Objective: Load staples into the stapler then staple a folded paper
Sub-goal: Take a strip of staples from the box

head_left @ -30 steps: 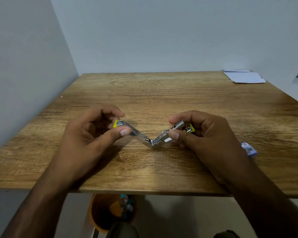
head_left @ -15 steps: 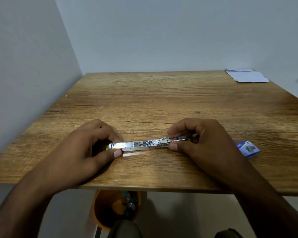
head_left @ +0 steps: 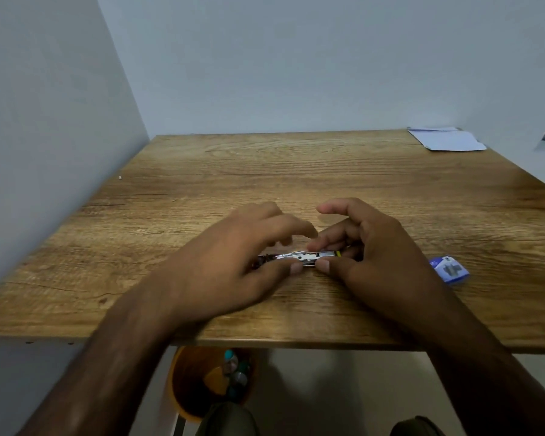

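A small metal stapler with yellow trim lies flat and opened out on the wooden table, near the front edge. My right hand pinches its right half between thumb and fingers. My left hand covers its left half, thumb against the near side and fingers spread over the top. A small blue staple box lies just right of my right hand. Folded white paper rests at the table's far right corner.
Walls close in on the left and behind the table. An orange bin with bits inside stands on the floor under the table's front edge. My knees show at the bottom of the view.
The stapler went from a raised V shape to lying flat on the table. My left hand then slid right along it, close to my right hand.
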{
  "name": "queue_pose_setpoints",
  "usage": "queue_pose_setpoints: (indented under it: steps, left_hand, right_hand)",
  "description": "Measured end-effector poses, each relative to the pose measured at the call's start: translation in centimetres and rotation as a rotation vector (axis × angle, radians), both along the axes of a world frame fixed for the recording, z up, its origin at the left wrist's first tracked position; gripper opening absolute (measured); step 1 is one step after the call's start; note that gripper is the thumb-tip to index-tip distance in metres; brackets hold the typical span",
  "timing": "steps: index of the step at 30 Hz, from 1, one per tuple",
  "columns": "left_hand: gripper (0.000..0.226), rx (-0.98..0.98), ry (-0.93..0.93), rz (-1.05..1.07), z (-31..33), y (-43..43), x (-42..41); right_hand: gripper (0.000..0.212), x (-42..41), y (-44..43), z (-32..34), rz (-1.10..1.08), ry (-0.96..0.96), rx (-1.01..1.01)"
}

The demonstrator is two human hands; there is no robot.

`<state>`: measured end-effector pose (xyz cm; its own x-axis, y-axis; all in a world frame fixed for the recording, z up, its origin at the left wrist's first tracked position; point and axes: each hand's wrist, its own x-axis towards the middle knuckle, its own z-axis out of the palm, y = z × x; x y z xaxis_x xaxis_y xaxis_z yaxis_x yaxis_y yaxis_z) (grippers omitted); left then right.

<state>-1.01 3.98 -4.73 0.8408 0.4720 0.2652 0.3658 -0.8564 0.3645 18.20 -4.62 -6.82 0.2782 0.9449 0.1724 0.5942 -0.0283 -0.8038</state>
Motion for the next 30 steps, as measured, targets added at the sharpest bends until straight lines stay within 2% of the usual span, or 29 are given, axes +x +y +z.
queue_pose_setpoints:
  steps: [3,6,18,21,26,30]
  left_hand:
    - [0.031,0.041,0.046,-0.058,-1.3,0.1,1.7]
    - [0.024,0.029,-0.009,-0.073,-1.9,0.5,2.0]
    - [0.006,0.04,0.013,-0.197,-1.0,1.7,3.0]
    - [0.008,-0.018,-0.018,-0.203,-0.9,1.8,3.1]
    - [0.013,-0.252,-0.171,-0.131,-1.1,2.3,2.6]
    - [0.012,-0.29,-0.252,-0.07,-1.3,2.3,2.0]
  right_hand:
    - [0.067,0.0,0.0,0.0,0.003,0.014,0.013]
    - [0.066,0.0,0.0,-0.2,0.001,0.011,0.016]
    - [0.059,-0.2,-0.1,-0.1,-0.013,0.04,0.007]
    - [0.057,-0.3,-0.1,-0.1,-0.029,0.055,0.011]
    - [0.056,-0.4,0.0,-0.2,-0.039,0.057,0.011]
    - [0.055,-0.3,-0.1,-0.2,-0.043,0.062,0.02]
